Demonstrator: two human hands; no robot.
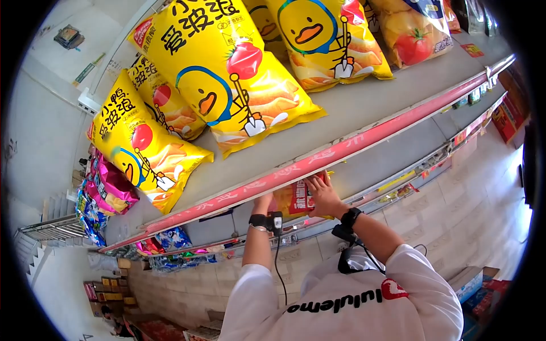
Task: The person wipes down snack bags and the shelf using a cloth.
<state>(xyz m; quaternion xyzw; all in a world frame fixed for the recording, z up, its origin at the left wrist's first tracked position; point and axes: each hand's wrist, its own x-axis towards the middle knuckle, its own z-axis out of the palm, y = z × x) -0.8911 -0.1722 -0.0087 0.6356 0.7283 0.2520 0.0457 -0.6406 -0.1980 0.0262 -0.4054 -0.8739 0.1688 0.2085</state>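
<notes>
On the shelf below the pink-edged one, a red and yellow snack bag (296, 199) sits between my two hands. My right hand (326, 196) lies over the bag's right side, its fingers bent around it. At the bag's left is my left hand (263, 203), whose fingers are hidden behind the upper shelf's edge; whether they grip the bag I cannot tell. That edge also covers the bag's top.
Above my hands runs the pink shelf strip (324, 150). Yellow snack bags (230, 85) with a duck picture stand on the upper shelf, with a tomato-printed bag (412, 42) to the right. Pink and blue bags (108, 184) sit at the left; stacked cartons (108, 290) stand lower left.
</notes>
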